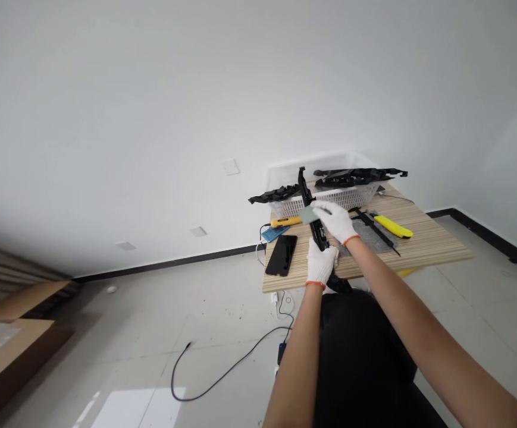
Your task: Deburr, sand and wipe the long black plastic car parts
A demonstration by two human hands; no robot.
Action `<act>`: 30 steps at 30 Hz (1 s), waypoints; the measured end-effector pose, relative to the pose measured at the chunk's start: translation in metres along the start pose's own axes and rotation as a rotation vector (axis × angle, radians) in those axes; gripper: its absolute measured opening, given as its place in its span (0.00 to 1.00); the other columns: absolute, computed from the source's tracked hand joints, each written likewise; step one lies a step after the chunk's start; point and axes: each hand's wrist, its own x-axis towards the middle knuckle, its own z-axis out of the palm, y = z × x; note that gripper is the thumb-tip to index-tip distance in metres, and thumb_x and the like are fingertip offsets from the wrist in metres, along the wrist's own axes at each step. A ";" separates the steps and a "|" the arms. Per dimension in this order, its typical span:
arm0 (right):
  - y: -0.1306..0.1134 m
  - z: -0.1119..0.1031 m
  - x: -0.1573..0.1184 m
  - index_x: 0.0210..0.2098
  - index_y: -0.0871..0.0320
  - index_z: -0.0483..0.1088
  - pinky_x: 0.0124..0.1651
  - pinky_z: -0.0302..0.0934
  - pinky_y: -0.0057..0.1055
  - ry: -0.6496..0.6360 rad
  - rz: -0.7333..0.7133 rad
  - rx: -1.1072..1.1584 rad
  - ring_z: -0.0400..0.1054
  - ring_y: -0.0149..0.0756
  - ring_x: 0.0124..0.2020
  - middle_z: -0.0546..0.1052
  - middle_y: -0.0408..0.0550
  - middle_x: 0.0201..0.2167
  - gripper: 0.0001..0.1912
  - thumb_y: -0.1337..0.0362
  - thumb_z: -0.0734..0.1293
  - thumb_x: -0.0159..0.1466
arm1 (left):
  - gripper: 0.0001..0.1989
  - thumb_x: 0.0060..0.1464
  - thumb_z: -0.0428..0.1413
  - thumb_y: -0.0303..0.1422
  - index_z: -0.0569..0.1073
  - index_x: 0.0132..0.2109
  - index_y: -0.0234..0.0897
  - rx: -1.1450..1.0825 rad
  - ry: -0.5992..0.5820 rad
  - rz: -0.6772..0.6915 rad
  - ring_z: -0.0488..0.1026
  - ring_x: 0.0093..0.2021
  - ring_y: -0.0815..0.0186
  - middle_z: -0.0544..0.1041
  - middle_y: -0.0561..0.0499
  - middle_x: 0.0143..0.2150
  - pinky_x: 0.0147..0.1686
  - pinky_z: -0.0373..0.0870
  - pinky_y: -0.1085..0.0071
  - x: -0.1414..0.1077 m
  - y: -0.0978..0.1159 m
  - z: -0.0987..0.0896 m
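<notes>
My left hand (321,261), in a white knit glove with an orange cuff, is wrapped round the lower part of a long black plastic part (305,189). That part runs from the table's front edge up toward the basket, tilted away from me. In my gloved right hand (335,221) a small grey-green sheet (307,214) is pinched, lying across or just over the middle of the black part. Whether the sheet touches the part I cannot tell. The fingers of my left hand are partly hidden behind the part.
Several similar black parts (356,176) lie across a white plastic basket (365,195) at the back. On the wooden table (436,252) are a black phone (281,255), a blue packet (275,233), a yellow-handled tool (285,222), a black caliper (376,230) and a yellow utility knife (392,226). A cable (231,365) trails on the floor.
</notes>
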 end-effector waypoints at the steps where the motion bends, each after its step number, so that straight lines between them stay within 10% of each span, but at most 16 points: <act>1: 0.000 0.002 0.000 0.46 0.50 0.81 0.67 0.61 0.41 0.022 0.015 0.024 0.73 0.39 0.56 0.82 0.44 0.52 0.14 0.55 0.68 0.64 | 0.17 0.42 0.59 0.28 0.63 0.40 0.42 -0.005 -0.005 0.004 0.63 0.15 0.70 0.65 0.63 0.18 0.18 0.63 0.75 0.000 0.000 0.000; 13: -0.001 0.000 -0.004 0.44 0.53 0.80 0.68 0.59 0.39 0.049 0.049 0.184 0.71 0.38 0.57 0.82 0.47 0.49 0.15 0.53 0.68 0.64 | 0.16 0.42 0.58 0.28 0.64 0.40 0.42 0.083 0.042 -0.031 0.65 0.15 0.69 0.66 0.62 0.18 0.17 0.65 0.74 -0.006 0.009 0.001; 17: 0.005 -0.006 -0.006 0.46 0.54 0.80 0.50 0.70 0.34 0.013 0.149 0.254 0.74 0.37 0.44 0.82 0.48 0.42 0.19 0.51 0.71 0.59 | 0.17 0.42 0.59 0.28 0.63 0.40 0.43 0.046 0.042 -0.034 0.65 0.15 0.70 0.65 0.63 0.18 0.18 0.64 0.75 -0.005 0.006 0.002; 21: 0.005 -0.017 -0.011 0.50 0.55 0.78 0.26 0.58 0.26 -0.059 0.301 0.283 0.62 0.29 0.24 0.75 0.42 0.27 0.26 0.48 0.71 0.57 | 0.17 0.42 0.59 0.28 0.64 0.40 0.42 0.069 0.052 -0.027 0.66 0.15 0.70 0.66 0.62 0.19 0.17 0.64 0.74 -0.004 0.005 0.002; 30: -0.004 -0.019 -0.013 0.35 0.55 0.77 0.29 0.54 0.27 -0.056 0.234 0.276 0.62 0.31 0.29 0.79 0.45 0.36 0.15 0.52 0.68 0.54 | 0.17 0.43 0.59 0.29 0.64 0.41 0.43 0.083 0.045 -0.043 0.66 0.15 0.69 0.67 0.62 0.19 0.18 0.65 0.74 -0.003 0.004 0.004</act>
